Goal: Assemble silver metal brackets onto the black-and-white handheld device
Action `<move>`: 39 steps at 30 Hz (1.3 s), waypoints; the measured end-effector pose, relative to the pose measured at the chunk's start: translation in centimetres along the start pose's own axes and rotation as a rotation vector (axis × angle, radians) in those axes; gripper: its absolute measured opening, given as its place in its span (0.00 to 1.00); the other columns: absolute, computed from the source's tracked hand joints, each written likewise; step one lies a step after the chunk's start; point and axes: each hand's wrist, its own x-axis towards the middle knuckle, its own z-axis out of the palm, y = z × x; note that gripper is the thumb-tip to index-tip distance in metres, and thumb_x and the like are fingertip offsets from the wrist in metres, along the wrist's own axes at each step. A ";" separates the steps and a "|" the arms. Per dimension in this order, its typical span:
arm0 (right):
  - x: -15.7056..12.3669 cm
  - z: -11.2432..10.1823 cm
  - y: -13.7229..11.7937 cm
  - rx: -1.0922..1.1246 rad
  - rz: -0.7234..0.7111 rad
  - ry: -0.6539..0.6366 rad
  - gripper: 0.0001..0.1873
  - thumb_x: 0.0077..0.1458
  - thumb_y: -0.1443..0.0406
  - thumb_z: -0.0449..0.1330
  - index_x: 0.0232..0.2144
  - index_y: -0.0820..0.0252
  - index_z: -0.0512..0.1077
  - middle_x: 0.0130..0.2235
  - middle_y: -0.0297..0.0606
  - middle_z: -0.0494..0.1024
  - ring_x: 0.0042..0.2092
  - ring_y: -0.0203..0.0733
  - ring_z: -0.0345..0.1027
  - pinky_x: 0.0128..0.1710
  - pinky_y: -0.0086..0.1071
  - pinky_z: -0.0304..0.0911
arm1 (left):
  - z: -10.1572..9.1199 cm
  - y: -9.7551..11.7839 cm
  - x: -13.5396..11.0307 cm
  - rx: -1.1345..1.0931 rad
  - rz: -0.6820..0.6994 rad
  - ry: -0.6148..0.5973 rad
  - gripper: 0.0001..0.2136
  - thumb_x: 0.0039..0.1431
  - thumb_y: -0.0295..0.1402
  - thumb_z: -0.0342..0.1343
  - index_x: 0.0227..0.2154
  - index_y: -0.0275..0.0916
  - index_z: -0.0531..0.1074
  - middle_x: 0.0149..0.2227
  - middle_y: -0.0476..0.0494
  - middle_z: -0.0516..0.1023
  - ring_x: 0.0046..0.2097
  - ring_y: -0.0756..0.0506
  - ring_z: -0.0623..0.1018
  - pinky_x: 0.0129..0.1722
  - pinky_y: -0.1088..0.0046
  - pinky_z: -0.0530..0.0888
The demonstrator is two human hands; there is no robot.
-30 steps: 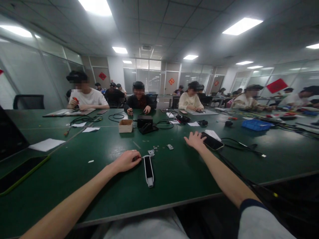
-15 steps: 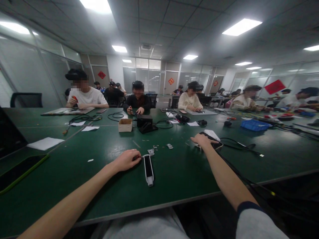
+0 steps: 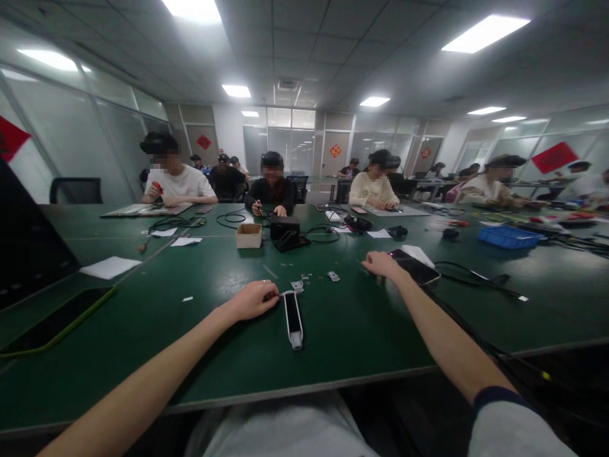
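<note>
Just right of the left hand [image 3: 254,300], the white-framed device [image 3: 294,318] is being supported by the table [image 3: 342,336]; farther off, beside a phone [image 3: 419,268], the right hand [image 3: 380,264] is being held. Either hand's grasp cannot be discerned.

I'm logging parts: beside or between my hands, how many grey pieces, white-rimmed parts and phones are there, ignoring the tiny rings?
Grey pieces: 2
White-rimmed part: 1
Phone beside the right hand: 1
Total: 4

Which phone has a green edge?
The far-left phone, in front of the dark screen; the black phone by the right hand shows no green edge.
</note>
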 end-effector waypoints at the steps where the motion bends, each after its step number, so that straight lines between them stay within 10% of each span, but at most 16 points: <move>1: -0.1 0.3 -0.8 -0.001 -0.078 -0.002 0.14 0.58 0.58 0.56 0.40 0.62 0.74 0.42 0.48 0.77 0.46 0.50 0.70 0.46 0.39 0.62 | 0.0 0.0 0.0 -0.004 0.008 -0.003 0.09 0.62 0.34 0.49 0.36 0.38 0.72 0.34 0.45 0.75 0.34 0.47 0.73 0.35 0.73 0.68; 12: -5.6 2.9 -10.5 0.103 -0.894 0.167 0.12 0.60 0.69 0.50 0.40 0.63 0.73 0.42 0.45 0.75 0.45 0.45 0.66 0.47 0.37 0.60 | 0.2 0.4 -0.2 0.011 -0.004 0.017 0.08 0.62 0.34 0.50 0.36 0.38 0.73 0.35 0.44 0.75 0.36 0.47 0.74 0.35 0.73 0.67; 39: -6.1 3.4 -12.3 -0.021 -0.990 0.141 0.11 0.61 0.64 0.56 0.41 0.59 0.77 0.41 0.44 0.75 0.44 0.45 0.65 0.44 0.37 0.60 | 0.1 0.5 -0.1 0.024 0.025 0.031 0.07 0.61 0.32 0.50 0.35 0.38 0.73 0.33 0.45 0.75 0.34 0.47 0.74 0.34 0.74 0.67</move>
